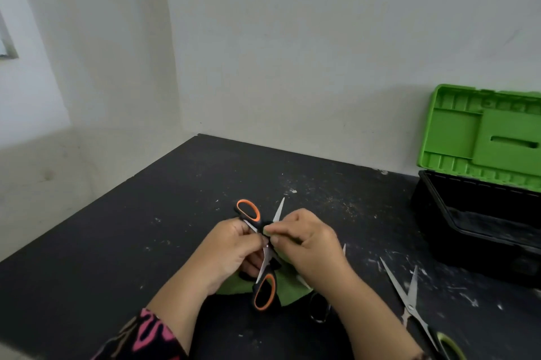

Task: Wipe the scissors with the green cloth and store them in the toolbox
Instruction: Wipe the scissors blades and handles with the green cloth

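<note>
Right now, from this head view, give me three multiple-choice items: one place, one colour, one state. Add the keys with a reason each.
1. Where does the black plastic toolbox stand?
A. left of both hands
B. at the right end of the dark table
C. on the floor

2. What colour are the handle loops of the steel scissors gripped by the left hand?
A. orange
B. blue
C. white

3. How is the toolbox's green moulded lid?
A. shut
B. off, lying flat on the table
C. open, raised upright

Key: 1 B, it sits on the tabletop at the far right. 2 A, both loops show orange rims. 3 C, the lid's inside faces the camera above the open box.
</note>
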Available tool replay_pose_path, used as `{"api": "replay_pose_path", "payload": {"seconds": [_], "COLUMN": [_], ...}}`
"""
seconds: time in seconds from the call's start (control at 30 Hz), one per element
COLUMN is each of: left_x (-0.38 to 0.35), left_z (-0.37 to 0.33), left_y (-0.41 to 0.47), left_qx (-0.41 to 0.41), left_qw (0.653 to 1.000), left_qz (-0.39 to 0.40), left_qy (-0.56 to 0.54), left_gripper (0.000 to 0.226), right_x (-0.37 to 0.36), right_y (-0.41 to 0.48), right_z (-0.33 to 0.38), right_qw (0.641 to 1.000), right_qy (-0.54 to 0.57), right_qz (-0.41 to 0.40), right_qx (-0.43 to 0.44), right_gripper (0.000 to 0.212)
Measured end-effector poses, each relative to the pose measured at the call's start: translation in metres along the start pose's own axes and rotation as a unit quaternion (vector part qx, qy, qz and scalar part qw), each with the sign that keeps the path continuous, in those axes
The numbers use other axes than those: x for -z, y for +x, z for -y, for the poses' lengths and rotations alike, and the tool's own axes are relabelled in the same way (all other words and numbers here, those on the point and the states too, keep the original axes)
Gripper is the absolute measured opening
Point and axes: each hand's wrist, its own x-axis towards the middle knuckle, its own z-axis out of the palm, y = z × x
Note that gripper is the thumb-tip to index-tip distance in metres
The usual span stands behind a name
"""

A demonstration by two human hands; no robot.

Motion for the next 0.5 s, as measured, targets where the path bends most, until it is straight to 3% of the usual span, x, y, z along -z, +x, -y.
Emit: {"api": "replay_pose_path", "payload": {"seconds": [0.17, 0.33, 0.5], "left_x": [-0.0033, -0.0005, -0.0019], "left_z": [-0.0001, 0.0024, 0.0034], "left_y": [-0.0025, 0.0031, -0.0004], "left_qx": [-0.032, -0.035, -0.039], "left_qw": [0.999, 0.999, 0.999], "left_qz": [0.005, -0.019, 0.019], "left_qy": [0.015, -0.004, 0.008], "left_gripper": [0.018, 0.017, 0.021], "right_x": [0.0008, -0.0032, -0.0014], "right_y": [0.0063, -0.0013, 0.0023], "right_z": [-0.0076, 0.0008, -0.0037], "right_qw": [0.994, 0.999, 0.993], "right_qy": [-0.057, -0.026, -0.057], "right_qz": [-0.093, -0.026, -0.105], "right_qx": [-0.022, 0.01, -0.023], "right_gripper": [0.019, 0.018, 0.017]}}
